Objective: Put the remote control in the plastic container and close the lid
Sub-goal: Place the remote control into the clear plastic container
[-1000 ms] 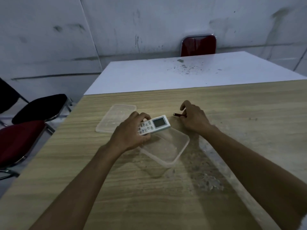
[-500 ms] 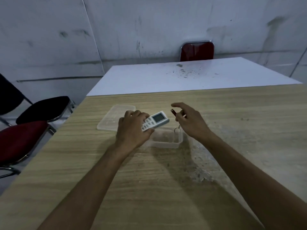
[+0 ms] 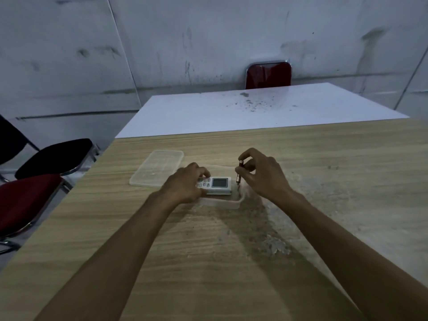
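Observation:
My left hand [image 3: 185, 185] grips the white remote control [image 3: 218, 185] by its button end, holding it flat and low inside the clear plastic container [image 3: 228, 203] on the wooden table. The remote's grey screen faces up. My right hand [image 3: 264, 173] pinches a small dark red cylinder with a short chain [image 3: 239, 172], which hangs upright over the container's right end. The container's clear lid [image 3: 157, 167] lies flat on the table just left of it, apart from the container.
The wooden table [image 3: 208, 251] has a dusty worn patch to the right of the container. A white table [image 3: 243, 110] adjoins its far edge, with a red chair [image 3: 268, 75] behind. Red and black chairs [image 3: 34, 181] stand at the left.
My left hand has lowered the remote from above the container's edge down into it. My right hand has turned the small red cylinder upright and brought it over the container's right end.

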